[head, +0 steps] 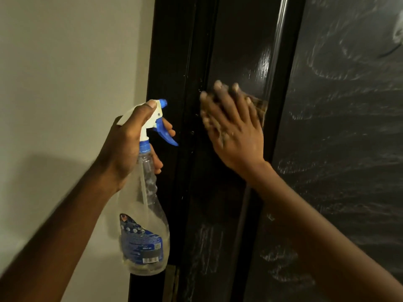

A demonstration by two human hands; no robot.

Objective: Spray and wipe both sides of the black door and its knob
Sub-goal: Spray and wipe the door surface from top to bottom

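While the cloth [260, 107] is being pressed flat, right hand [235, 136]: fingers straight, spread on it against the black door [349, 149], left stile.
Left hand [128, 144]: wrapped round the spray bottle [146, 225] neck, finger by the trigger, nozzle aimed doorward.
Risk: streaks could be left behind tbh, wet swirls are all over the panel; wall [54, 83] could get misted if the trigger is squeezed.
Hard to tell: right hand is blurred, cloth mostly covered, knob not seen anywhere.

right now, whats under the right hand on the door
A cloth, pressed against the black door; only its edge shows past the right hand. The rest is covered by the palm and fingers.
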